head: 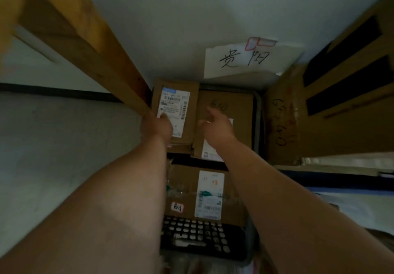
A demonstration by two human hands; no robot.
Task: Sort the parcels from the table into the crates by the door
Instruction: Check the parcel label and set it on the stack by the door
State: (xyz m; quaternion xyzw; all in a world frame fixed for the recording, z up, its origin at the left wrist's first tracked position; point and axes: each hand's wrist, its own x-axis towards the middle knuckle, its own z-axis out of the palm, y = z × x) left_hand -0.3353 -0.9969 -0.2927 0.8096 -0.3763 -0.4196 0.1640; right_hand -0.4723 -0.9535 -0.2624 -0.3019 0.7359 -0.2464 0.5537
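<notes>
Three cardboard parcels sit at frame centre. The labelled parcel [181, 103] and the plain parcel [232, 107] lie side by side in the upper crate [257, 124]. The third parcel [185, 188] is lower, seemingly in the black perforated crate [202, 237]. A wooden beam [85, 39] slants in from the upper left and crowds the left hand [156, 126], whose fingers grip the labelled parcel. The right hand [215, 126] hovers over the plain parcel with fingers spread. A paper sign [245, 60] hangs above.

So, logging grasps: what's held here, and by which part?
The left hand grips the labelled cardboard parcel by its near end, thumb on the label. The right hand holds nothing, fingers spread above the neighbouring parcel.
</notes>
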